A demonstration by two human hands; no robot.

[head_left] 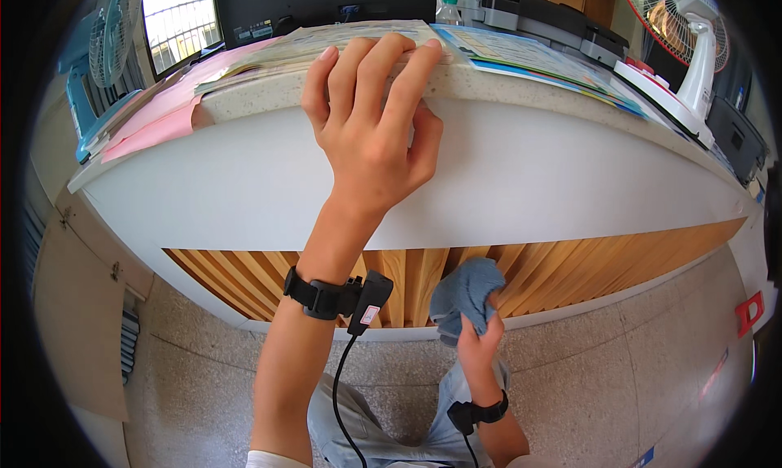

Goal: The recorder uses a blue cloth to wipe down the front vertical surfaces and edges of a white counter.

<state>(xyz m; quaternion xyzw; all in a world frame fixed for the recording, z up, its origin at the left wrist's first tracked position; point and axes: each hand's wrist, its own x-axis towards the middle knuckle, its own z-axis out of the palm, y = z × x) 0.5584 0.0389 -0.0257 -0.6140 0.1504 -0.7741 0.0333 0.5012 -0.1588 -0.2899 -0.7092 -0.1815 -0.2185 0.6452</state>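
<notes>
My left hand (371,134) rests with curled fingers over the speckled countertop edge (529,93), gripping it, with fingertips on or beside a stack of papers (293,43). A black band with a wired device is strapped to that forearm. Lower down, my right hand (481,346) grips a blue-grey cloth (464,293) at the wooden slatted panel (611,264) on the white counter front (562,175); whether the cloth touches the slats I cannot tell. A similar band is on my right wrist.
On the counter are pink sheets (151,126), blue-edged papers (538,65), a black monitor (322,2), a printer (521,16), a bottle (448,12), a blue fan (102,44) and a white fan (696,69). A beige cabinet (81,305) stands left. My legs are below.
</notes>
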